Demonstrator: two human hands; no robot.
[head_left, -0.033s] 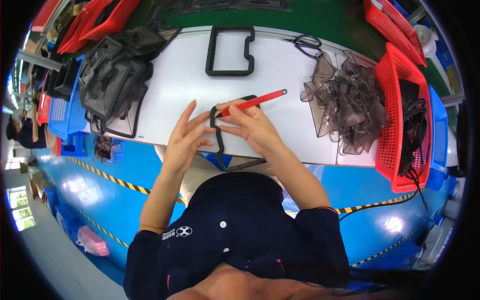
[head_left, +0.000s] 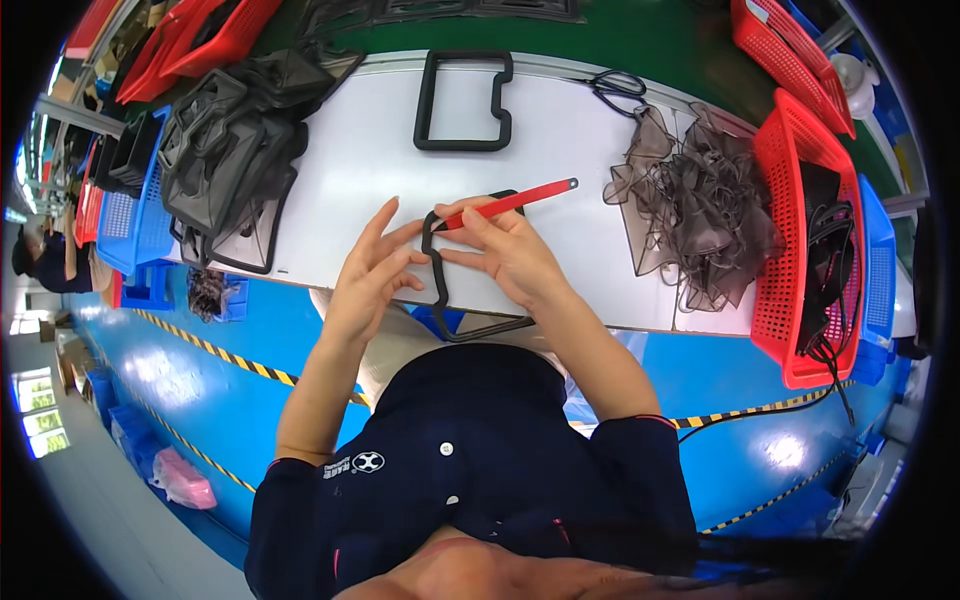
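A black notched frame (head_left: 439,285) with a thick rounded rim lies at the table's near edge and overhangs it toward my lap. My right hand (head_left: 515,260) grips a slim, flat red tool (head_left: 520,198) with a dark pointed tip and a hole at its far end. The tip rests at the frame's upper left corner. Fingers of that hand cover part of the rim. My left hand (head_left: 370,280) is beside the frame's left side, fingers apart, the fingertips close to the rim; whether they touch it I cannot tell.
A similar black frame (head_left: 424,100) lies farther back on the white table (head_left: 350,150). Black scissors (head_left: 618,88) are at the far edge. Dark mesh pieces (head_left: 700,200) and a red basket (head_left: 775,270) stand right; stacked mesh-covered frames (head_left: 230,150) and a blue basket (head_left: 120,240) left.
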